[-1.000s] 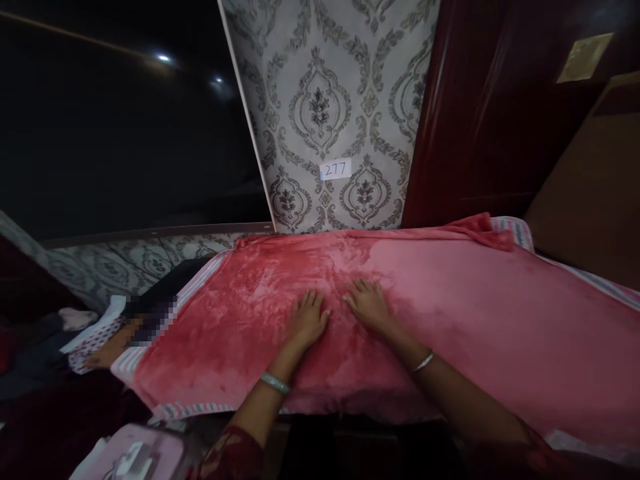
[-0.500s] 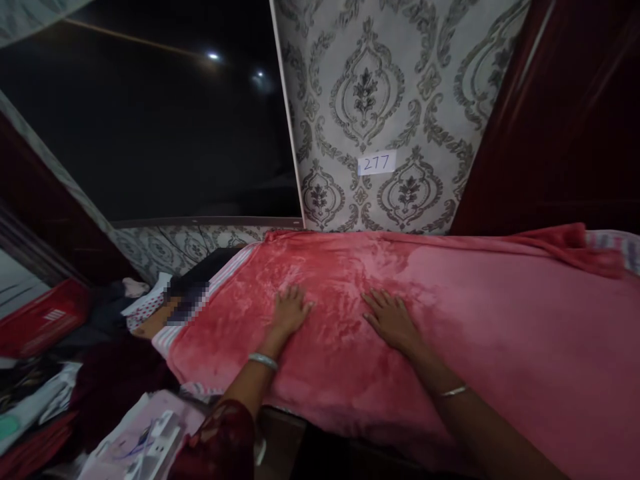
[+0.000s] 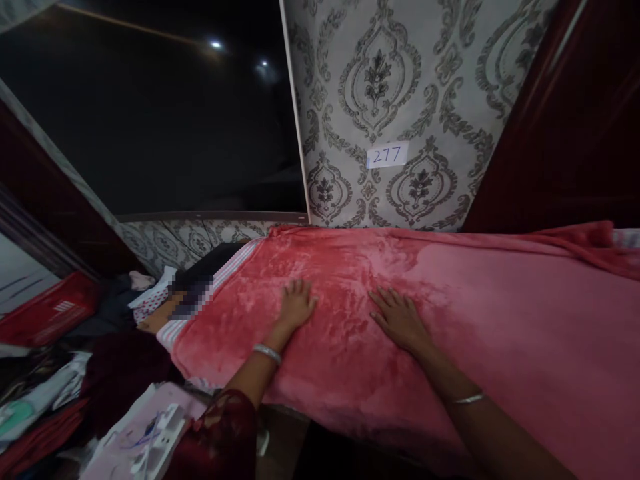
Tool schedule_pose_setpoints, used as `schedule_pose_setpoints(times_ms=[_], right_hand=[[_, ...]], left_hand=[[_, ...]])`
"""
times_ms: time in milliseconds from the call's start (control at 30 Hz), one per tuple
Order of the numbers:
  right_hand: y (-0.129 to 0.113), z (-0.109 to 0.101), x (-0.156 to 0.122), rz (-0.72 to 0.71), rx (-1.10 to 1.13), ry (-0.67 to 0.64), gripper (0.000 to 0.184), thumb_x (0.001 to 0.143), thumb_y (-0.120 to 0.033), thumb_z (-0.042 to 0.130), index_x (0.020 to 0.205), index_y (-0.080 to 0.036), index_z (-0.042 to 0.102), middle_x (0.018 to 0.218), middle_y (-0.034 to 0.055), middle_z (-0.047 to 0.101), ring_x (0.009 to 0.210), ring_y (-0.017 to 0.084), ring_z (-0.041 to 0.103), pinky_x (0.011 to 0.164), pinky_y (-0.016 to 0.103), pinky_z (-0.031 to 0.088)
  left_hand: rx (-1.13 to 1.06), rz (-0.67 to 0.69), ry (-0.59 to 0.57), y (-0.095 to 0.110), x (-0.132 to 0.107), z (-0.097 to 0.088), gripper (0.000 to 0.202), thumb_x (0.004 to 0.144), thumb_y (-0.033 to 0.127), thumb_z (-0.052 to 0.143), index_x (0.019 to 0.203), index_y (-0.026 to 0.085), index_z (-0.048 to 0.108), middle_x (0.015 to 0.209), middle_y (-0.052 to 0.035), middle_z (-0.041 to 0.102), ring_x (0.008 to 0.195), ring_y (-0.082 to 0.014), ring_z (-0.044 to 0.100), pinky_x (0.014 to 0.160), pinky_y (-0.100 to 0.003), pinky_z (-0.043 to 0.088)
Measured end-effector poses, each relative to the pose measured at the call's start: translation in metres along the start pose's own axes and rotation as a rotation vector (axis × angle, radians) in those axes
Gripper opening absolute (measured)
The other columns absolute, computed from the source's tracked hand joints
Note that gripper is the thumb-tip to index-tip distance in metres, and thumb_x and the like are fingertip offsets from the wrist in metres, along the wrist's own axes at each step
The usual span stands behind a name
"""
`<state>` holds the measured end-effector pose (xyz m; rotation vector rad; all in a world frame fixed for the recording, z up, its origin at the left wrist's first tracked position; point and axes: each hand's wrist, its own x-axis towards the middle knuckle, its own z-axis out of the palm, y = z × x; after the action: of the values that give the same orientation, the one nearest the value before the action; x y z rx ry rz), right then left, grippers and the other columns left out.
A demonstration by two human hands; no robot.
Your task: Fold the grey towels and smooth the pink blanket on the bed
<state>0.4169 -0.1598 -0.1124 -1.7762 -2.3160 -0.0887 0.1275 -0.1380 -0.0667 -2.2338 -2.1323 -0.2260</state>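
A plush red-pink blanket (image 3: 500, 320) is spread over a long surface against the wall. My left hand (image 3: 297, 305) lies flat on its darker, ruffled part, fingers spread and holding nothing. To the right, my right hand (image 3: 400, 320) also rests palm down on the blanket with its fingers stretched out. Along the far side the blanket's edge forms a raised fold, bunched up at the far right. Striped cloth (image 3: 173, 332) shows from under the blanket's left end.
A large dark screen (image 3: 175, 120) hangs on the patterned wall beside a paper label (image 3: 387, 155) reading 277. At the left lie a red box (image 3: 47, 310), dark clothes (image 3: 120, 367) and a pink case with white items (image 3: 140, 433). A dark red panel (image 3: 565, 147) stands at right.
The camera view has shifted slightly, so the scene sits a little to the right. Both hands remain flat at nearly the same places on the blanket.
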Motion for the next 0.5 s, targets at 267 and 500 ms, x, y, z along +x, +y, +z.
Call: schedule_pose_setpoints(times_ms=[267,500], right_hand=[[0.000,0.000,0.000,-0.007,-0.009,-0.003,0.056,0.100,-0.044,0.035,0.154,-0.028,0.040,0.161,0.0077,0.035,0.147,0.031,0.031,0.117,0.057,0.024],[0.003,0.005,0.001,-0.001,-0.011,-0.004,0.056,0.101,-0.045,0.035,0.154,-0.028,0.040,0.161,0.0073,0.034,0.147,0.030,0.031,0.117,0.056,0.025]], left_hand=[[-0.135,0.431,-0.103,0.043,-0.008,0.010,0.067,0.097,0.058,0.035,0.155,0.026,0.032,0.165,-0.0111,0.026,0.153,-0.0307,0.019,0.122,-0.058,0.014],[-0.101,0.244,-0.076,-0.010,0.010,-0.005,0.057,0.099,0.050,0.040,0.153,0.032,0.036,0.164,-0.0049,0.030,0.151,-0.0221,0.025,0.123,-0.049,0.017]])
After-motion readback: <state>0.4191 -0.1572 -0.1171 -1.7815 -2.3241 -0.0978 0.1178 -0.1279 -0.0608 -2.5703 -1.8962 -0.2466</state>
